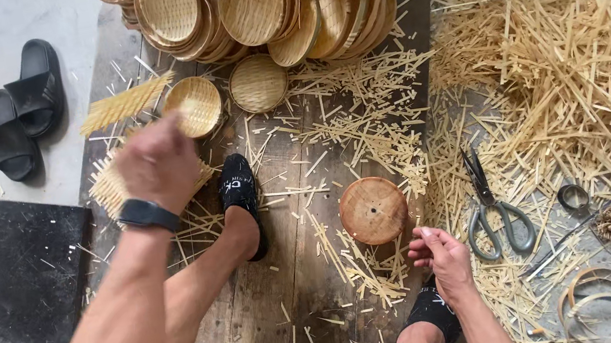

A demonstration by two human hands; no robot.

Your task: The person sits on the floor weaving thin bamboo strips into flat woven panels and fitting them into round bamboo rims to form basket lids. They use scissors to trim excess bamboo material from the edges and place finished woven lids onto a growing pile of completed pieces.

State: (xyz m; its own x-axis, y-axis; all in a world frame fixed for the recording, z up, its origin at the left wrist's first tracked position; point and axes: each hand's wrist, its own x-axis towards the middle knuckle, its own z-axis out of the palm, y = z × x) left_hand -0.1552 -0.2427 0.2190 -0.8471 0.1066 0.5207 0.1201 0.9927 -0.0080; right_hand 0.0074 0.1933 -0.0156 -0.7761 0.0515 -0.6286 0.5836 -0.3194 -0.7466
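Head view: left hand (157,162) is closed around a woven mat of bamboo strips (122,105), lifted above the plank floor (278,302). Right hand (438,250) pinches thin strips beside a round wooden block (373,210).

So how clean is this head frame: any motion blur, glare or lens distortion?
Head view: daylight is even and soft, no glare; the left hand and the woven mat above it are motion-blurred; the right hand, round wooden block and scissors are sharp; wide-angle stretching at edges.
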